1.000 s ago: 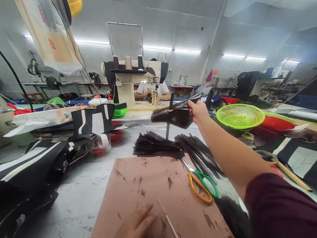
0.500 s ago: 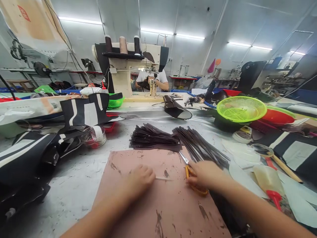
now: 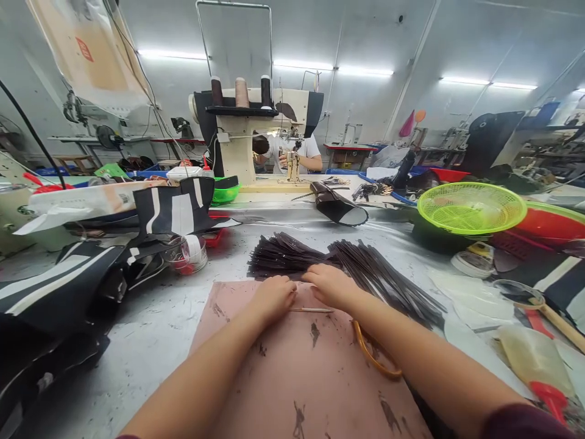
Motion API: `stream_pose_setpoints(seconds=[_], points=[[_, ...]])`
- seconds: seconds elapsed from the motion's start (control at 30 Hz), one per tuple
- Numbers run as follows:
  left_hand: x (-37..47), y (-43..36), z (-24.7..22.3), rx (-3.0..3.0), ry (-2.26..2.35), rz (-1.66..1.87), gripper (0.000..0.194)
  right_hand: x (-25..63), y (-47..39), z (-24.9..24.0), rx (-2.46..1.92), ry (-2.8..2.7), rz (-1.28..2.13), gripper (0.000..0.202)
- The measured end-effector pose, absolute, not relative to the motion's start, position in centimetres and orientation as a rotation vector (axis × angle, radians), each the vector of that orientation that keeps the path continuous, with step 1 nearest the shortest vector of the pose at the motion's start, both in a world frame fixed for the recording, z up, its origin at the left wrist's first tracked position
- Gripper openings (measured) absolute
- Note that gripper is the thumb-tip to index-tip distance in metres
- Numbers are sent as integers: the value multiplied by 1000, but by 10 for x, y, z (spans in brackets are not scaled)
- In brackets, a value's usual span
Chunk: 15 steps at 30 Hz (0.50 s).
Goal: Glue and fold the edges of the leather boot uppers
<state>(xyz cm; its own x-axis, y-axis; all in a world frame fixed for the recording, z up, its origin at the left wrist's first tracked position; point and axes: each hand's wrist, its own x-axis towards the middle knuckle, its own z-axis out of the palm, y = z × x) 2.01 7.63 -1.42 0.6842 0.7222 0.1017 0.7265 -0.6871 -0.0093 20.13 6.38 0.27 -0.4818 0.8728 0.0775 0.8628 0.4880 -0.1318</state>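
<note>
My left hand (image 3: 275, 299) is closed, fingers curled, over the upper part of a pinkish mat (image 3: 283, 372). A thin pale stick with a pointed tip (image 3: 315, 310) juts out of it to the right. Just across from it, my right hand (image 3: 333, 286) reaches the near edge of a bundle of dark flat strips (image 3: 286, 256). Its fingers are bent together at the strips; what they pinch is hidden. A second bundle of strips (image 3: 388, 277) fans out behind the right wrist. Scissors with orange handles (image 3: 372, 360) lie partly under my right forearm, blades hidden.
Beyond the strips stand a sewing machine (image 3: 235, 146) and a dark leather piece (image 3: 338, 204). Black pieces with white strips (image 3: 173, 207) and a clear tub (image 3: 187, 256) lie left. A green basket (image 3: 470, 207) and glue bottle (image 3: 532, 360) are right. A person sits behind the machine.
My right hand has let go of the scissors and moved forward and left to the strips. My left hand has shifted slightly forward and right with the stick. The view has moved too.
</note>
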Motion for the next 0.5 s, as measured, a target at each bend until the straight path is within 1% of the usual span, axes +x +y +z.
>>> stream_pose_setpoints(seconds=[0.13, 0.2, 0.27, 0.33, 0.43, 0.5], points=[[12, 74, -13, -2867, -1208, -110, 18, 181, 104, -9, -1505, -2597, 224, 20], [11, 73, -13, -2887, -1195, -88, 19, 177, 114, -10, -1568, -2491, 264, 23], [13, 75, -14, -2912, -1178, -82, 22, 176, 121, -8, -1647, -2343, 315, 22], [18, 80, -17, -2932, -1167, -92, 28, 176, 127, -4, -1717, -2178, 389, 18], [30, 88, -22, -2919, -1230, -102, 47, 178, 135, 1, -1755, -1926, 543, 14], [38, 93, -24, -2894, -1302, -100, 52, 184, 138, 2, -1729, -1741, 658, 10]])
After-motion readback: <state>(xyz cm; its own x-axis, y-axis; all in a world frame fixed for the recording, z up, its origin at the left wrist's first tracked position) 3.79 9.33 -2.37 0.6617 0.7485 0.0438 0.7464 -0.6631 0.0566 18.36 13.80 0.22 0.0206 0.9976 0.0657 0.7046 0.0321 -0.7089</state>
